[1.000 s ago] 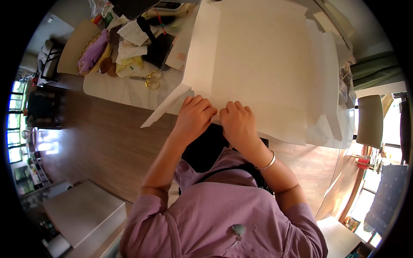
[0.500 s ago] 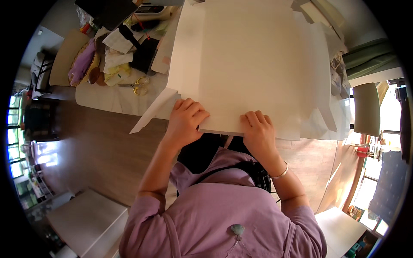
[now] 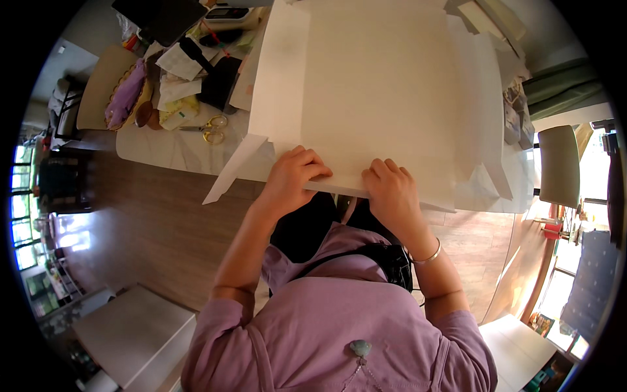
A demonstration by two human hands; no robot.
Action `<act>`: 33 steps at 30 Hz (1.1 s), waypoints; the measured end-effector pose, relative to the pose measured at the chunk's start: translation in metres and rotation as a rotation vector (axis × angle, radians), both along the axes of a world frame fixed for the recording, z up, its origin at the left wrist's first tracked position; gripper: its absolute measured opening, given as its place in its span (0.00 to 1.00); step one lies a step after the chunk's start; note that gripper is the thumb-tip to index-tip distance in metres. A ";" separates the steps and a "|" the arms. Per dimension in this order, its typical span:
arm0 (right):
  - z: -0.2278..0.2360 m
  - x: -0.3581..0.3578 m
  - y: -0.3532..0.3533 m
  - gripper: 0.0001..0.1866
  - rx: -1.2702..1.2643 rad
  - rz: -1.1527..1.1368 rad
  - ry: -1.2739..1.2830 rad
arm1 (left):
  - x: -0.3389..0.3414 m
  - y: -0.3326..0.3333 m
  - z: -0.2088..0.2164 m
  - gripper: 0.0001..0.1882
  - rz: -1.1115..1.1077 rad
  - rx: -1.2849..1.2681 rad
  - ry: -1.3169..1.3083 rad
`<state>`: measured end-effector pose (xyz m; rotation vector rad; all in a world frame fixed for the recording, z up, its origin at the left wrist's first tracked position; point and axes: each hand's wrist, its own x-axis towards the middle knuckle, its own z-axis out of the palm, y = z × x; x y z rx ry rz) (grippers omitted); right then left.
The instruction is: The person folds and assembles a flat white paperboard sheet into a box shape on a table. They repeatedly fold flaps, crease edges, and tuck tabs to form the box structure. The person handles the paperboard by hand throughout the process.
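A large white cardboard sheet [image 3: 379, 98] with creased sides and cut flaps, like an unfolded box, lies over the table. Its near edge strip is bent up along a fold. My left hand [image 3: 294, 178] pinches this strip left of its middle, fingers curled over the top. Closed on the same strip, a little to the right, is my right hand [image 3: 392, 189], with a bracelet [image 3: 428, 255] on its wrist. A narrow flap [image 3: 232, 171] sticks out at the sheet's near left corner. The undersides of both hands, thumbs included, are partly hidden.
Left on the marble-patterned table [image 3: 157, 149] lie yellow-handled scissors [image 3: 214, 129], papers [image 3: 179, 62], a black stand [image 3: 219, 85] and a basket with purple cloth [image 3: 127, 95]. Small grey boxes [image 3: 516, 121] stand at the right. A chair [image 3: 558, 166] is beyond the table's right end.
My left hand has slid right along the near edge, closer to my right hand. My right hand has shifted slightly upward. The near strip now stands more folded up.
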<state>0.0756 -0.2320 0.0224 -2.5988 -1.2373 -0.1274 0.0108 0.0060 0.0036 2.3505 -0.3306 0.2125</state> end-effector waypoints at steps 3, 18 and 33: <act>0.006 0.009 0.002 0.10 -0.032 0.027 0.057 | 0.001 0.001 0.010 0.22 -0.010 -0.104 0.099; 0.015 0.003 -0.053 0.17 -0.018 -0.071 0.083 | 0.005 -0.058 0.015 0.10 0.039 0.412 -0.021; 0.014 0.012 -0.055 0.12 0.028 -0.003 0.062 | 0.022 -0.100 0.013 0.14 -0.041 0.481 -0.074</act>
